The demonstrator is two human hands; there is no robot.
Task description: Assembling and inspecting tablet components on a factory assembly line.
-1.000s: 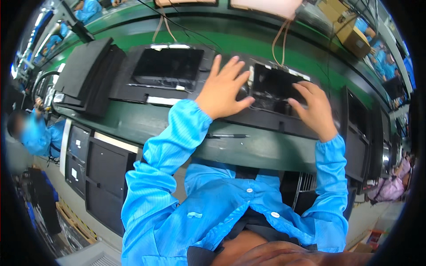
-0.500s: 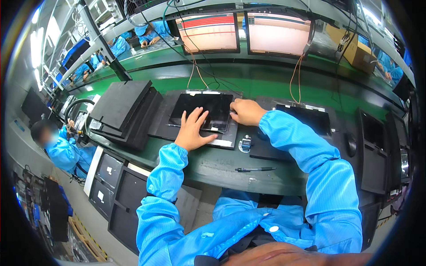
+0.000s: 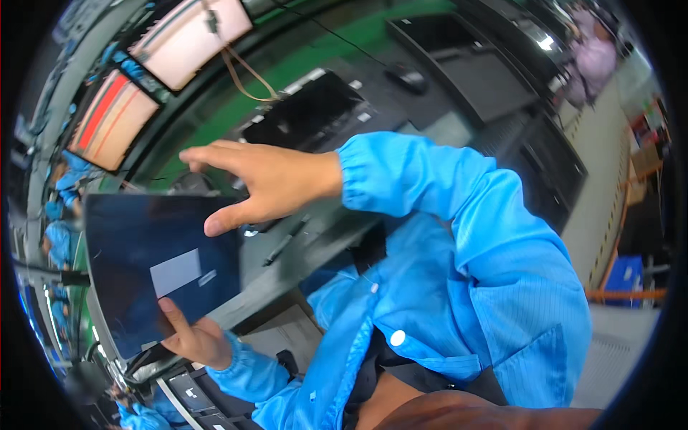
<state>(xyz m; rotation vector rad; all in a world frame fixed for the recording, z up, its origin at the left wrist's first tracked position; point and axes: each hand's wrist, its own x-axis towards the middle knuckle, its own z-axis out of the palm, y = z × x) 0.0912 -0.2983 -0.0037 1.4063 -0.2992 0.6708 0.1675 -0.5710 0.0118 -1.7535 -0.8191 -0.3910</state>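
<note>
Dark blue panel [image 3: 125, 258] looks lifted already, left hand [image 3: 197, 340] pinching its lower edge; right hand [image 3: 265, 179] spread beside it, can't tell if touching; 1 black screen [image 3: 304, 111] right of it lies untouched.

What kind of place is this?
Probably an electronics assembly or test line handling display panels. Signs: a large dark panel in the left hand, two lit monitors, and blurred people in blue workwear in the background.
</note>
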